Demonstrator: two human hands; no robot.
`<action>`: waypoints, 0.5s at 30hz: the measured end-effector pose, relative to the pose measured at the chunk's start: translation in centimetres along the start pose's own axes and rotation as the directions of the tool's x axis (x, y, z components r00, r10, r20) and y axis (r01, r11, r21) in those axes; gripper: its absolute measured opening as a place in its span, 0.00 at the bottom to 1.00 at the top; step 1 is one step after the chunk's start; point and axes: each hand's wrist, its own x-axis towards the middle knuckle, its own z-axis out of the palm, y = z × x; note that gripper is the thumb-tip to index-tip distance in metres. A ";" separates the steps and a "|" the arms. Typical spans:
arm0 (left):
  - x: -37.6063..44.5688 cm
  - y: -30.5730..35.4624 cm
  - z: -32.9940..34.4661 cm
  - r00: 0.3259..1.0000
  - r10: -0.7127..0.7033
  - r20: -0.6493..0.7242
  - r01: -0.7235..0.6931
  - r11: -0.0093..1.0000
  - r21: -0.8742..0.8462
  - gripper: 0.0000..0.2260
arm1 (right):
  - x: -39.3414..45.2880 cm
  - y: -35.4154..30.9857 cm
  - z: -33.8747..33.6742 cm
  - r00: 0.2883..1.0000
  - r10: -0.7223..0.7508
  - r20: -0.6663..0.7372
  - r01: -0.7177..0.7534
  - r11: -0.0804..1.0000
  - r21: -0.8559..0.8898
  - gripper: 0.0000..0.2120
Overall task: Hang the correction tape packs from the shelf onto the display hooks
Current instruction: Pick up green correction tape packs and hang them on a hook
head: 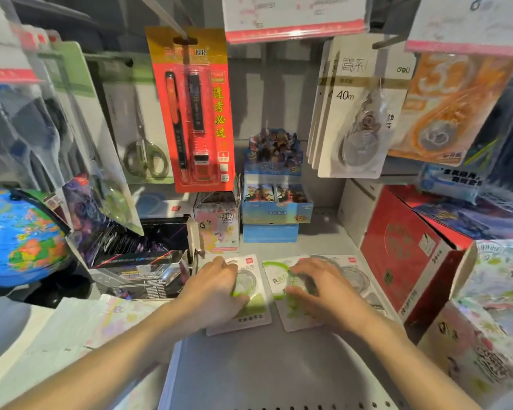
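Correction tape packs with white cards and green trim lie flat on the grey shelf [258, 365]. My left hand [214, 288] rests on the left pack [251, 309], fingers curled over its blister. My right hand [317, 288] presses on the middle pack [279, 281], fingers bent around its green tape case. A third pack [353, 273] lies partly under my right hand, further right. Above, white 40m tape packs [359, 113] hang on a display hook [388, 41], with an orange pack [447, 105] beside them.
A red pen pack [194, 110] and scissors [144, 155] hang at upper left. A globe [21, 238] and a black card box [137, 255] stand left. Blue card boxes [274, 199] sit at the back. A red box [406, 253] and patterned boxes [492, 321] crowd the right.
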 end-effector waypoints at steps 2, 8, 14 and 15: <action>-0.1 -0.3 0.1 0.999 0.020 -0.048 -0.023 0.998 -0.065 0.29 | 0.4 -0.8 0.0 0.999 0.010 -0.046 -0.008 0.999 0.031 0.19; -0.7 -0.4 -0.2 0.974 0.088 -0.209 -0.144 0.953 -0.267 0.35 | 1.8 -3.7 0.1 0.988 0.147 0.051 -0.148 0.791 0.593 0.13; -1.6 -0.5 -1.1 0.925 0.112 -0.362 -0.270 0.865 -0.422 0.31 | 1.5 -5.0 -1.1 0.968 0.189 0.163 -0.222 0.357 0.907 0.12; -1.7 -0.5 -1.3 0.916 0.110 -0.386 -0.293 0.840 -0.457 0.28 | 1.4 -5.0 -1.4 0.970 0.188 0.154 -0.210 0.328 0.921 0.12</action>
